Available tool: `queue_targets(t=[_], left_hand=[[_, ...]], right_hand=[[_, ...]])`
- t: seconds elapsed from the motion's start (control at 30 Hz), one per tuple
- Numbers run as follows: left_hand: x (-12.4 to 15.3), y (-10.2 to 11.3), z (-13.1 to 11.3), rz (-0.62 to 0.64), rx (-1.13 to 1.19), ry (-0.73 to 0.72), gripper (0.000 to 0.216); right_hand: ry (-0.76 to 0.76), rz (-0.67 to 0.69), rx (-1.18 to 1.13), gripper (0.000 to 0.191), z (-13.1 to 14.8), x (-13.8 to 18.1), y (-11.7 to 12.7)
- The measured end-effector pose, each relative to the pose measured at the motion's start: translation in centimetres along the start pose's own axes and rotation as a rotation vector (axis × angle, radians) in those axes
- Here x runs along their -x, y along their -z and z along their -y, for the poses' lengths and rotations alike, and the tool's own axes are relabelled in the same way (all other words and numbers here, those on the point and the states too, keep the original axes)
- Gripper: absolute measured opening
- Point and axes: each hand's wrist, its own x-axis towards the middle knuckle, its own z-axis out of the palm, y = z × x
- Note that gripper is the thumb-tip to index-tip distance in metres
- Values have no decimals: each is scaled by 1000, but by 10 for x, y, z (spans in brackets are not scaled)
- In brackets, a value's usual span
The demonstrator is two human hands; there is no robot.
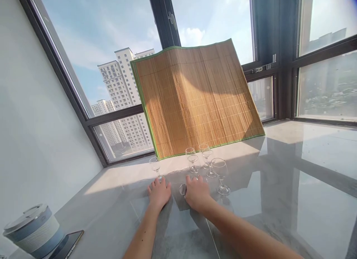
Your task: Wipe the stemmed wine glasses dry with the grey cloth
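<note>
Both my hands rest on a glossy grey stone counter (pixel 279 199). My left hand (pixel 159 193) lies flat with fingers spread, its fingertips just short of a small stemmed glass (pixel 155 167). My right hand (pixel 196 192) lies palm down beside it, with a small clear glass (pixel 183 189) at its thumb side; whether it grips that glass I cannot tell. Just beyond my right hand stands a cluster of several clear stemmed glasses (pixel 206 159), the largest (pixel 220 175) at the right. A bamboo mat (pixel 195 99) with green edging leans against the window behind them.
A lidded white and blue cup (pixel 32 229) and a dark phone (pixel 67 245) sit at the near left. A white wall closes the left side. Dark-framed windows (pixel 164 21) run along the back and right, with tower blocks outside.
</note>
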Motion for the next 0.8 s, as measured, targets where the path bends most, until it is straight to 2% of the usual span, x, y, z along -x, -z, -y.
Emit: queue_targets(t=[0.27, 0.4, 0.6, 0.7, 0.8], left_hand=[[-5, -4, 6, 10, 46, -10, 53], [-4, 4, 2, -76, 54, 9, 46], [-2, 15, -9, -151, 200, -174, 33], [-1, 12, -10, -133, 243, -210, 31], [-1, 12, -10, -151, 290, -213, 29]], right_hand=[[29, 2, 5, 46, -6, -6, -1], [78, -3, -17, 42, -8, -7, -2], [78, -22, -78, 42, -11, -10, -5], [121, -28, -116, 52, -14, -13, -6], [201, -10, -149, 50, -16, -15, -8]])
